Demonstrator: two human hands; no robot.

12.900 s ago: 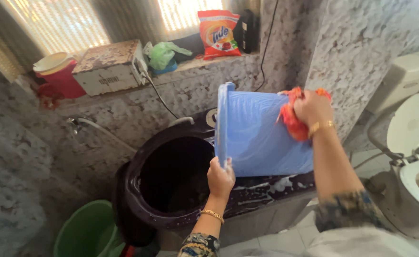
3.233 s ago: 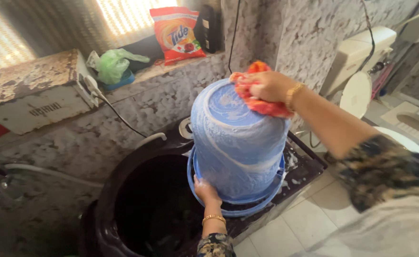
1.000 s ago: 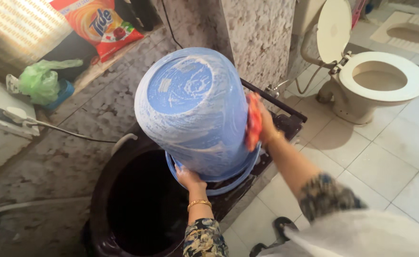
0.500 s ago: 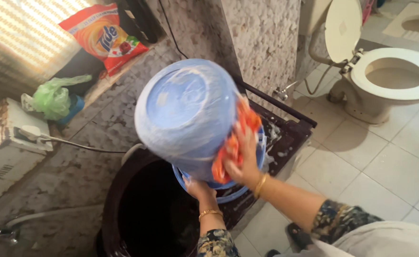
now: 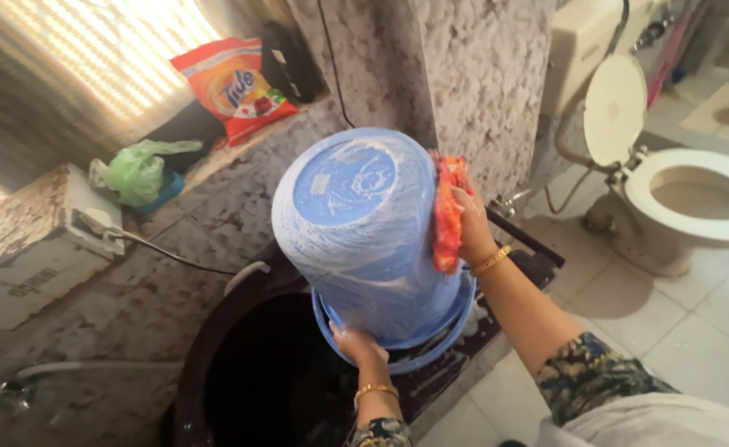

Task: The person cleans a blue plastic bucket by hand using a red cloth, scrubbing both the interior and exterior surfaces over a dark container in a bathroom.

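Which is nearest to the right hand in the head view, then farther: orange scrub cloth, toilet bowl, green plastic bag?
1. Orange scrub cloth, pressed under the right hand against the blue bucket.
2. Toilet bowl, off to the right on the floor.
3. Green plastic bag, far left on the ledge.

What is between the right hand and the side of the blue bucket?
In the head view, an orange scrubbing cloth lies between the right hand and the soapy wall of the upturned blue bucket; the hand presses it flat against the bucket.
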